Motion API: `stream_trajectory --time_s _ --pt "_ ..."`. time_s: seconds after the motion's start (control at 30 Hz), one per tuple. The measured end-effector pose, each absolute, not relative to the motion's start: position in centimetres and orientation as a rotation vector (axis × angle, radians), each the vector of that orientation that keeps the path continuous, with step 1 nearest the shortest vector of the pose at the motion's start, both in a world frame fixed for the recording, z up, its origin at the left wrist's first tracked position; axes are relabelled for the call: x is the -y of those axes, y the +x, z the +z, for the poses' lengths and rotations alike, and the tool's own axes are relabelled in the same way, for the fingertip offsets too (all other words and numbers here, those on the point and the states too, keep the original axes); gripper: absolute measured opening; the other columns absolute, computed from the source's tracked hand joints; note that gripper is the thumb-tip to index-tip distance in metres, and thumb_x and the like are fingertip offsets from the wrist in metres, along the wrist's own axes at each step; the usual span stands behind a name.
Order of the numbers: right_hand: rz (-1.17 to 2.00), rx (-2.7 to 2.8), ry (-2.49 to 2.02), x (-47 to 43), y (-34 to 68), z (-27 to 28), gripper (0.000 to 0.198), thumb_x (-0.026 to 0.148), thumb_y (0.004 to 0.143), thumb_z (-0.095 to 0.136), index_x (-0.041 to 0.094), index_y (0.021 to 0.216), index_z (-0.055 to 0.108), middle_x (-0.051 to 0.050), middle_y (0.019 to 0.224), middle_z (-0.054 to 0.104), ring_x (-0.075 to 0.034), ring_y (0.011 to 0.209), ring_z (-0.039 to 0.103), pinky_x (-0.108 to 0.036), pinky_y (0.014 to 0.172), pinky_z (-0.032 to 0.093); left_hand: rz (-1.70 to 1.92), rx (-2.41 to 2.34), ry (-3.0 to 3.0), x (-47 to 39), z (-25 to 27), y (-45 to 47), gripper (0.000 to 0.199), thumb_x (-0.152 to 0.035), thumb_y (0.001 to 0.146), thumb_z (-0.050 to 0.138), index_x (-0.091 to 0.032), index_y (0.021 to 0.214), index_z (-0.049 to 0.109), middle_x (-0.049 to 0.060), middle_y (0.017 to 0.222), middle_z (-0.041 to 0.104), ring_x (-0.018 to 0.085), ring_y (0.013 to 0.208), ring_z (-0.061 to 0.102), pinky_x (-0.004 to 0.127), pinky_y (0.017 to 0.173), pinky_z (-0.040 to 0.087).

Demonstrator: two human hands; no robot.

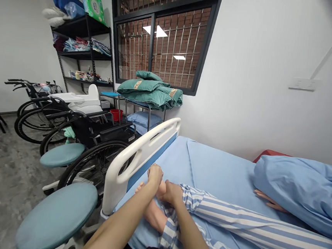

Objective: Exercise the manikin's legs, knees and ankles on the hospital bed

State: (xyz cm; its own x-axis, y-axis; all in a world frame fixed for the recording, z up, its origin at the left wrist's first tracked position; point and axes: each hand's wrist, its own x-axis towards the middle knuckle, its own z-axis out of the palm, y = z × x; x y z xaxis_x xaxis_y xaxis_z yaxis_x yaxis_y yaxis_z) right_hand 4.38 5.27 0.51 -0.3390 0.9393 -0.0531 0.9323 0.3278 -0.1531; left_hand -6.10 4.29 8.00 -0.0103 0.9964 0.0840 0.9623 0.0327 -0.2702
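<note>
On the light blue bed sheet [218, 160] lies a figure in blue-and-white striped trousers [233, 213], legs stretched toward the bed end. My left hand [155, 174] is closed over the front of the far bare foot [161, 189]; its toes are hidden. Around the ankle of that same foot my right hand [172, 193] is wrapped, just below the trouser cuff. The near bare foot [155, 215] rests on the sheet beneath my left forearm, untouched by my fingers. Farther right, the figure's hand [271, 201] shows from under a blue cover [300, 186].
A white bed end board [140, 149] stands just beyond the feet. Left of it are wheelchairs [100, 146] and two round teal stools [59, 216]. Green folded quilts [151, 90] lie on a rack under the window; a black shelf [81, 55] stands behind.
</note>
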Motion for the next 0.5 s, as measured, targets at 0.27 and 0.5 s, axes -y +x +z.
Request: stream_trajectory --time_s 0.27,0.5 --pt "0.237 2.507 -1.782 -5.1 4.4 0.5 0.056 0.048 0.052 0.063 0.018 0.097 0.048 -0.01 0.092 0.061 -0.028 0.084 0.059 -0.034 0.066 0.043 0.2 2.083 -2.026 -3.9 8.2 -6.6 0.025 0.001 0.066 0.046 -0.003 0.082 0.064 0.013 0.072 0.053 0.02 0.067 0.056 0.029 0.048 0.045" --pt "0.22 2.523 -1.775 -5.3 4.5 0.1 0.057 0.044 0.05 0.065 0.018 0.098 0.048 -0.01 0.091 0.062 -0.029 0.084 0.059 -0.035 0.066 0.043 0.1 2.14 -2.062 -3.1 8.6 -6.7 0.023 -0.026 0.078 0.051 -0.01 0.092 0.058 0.011 0.087 0.056 0.016 0.075 0.055 0.031 0.061 0.047"
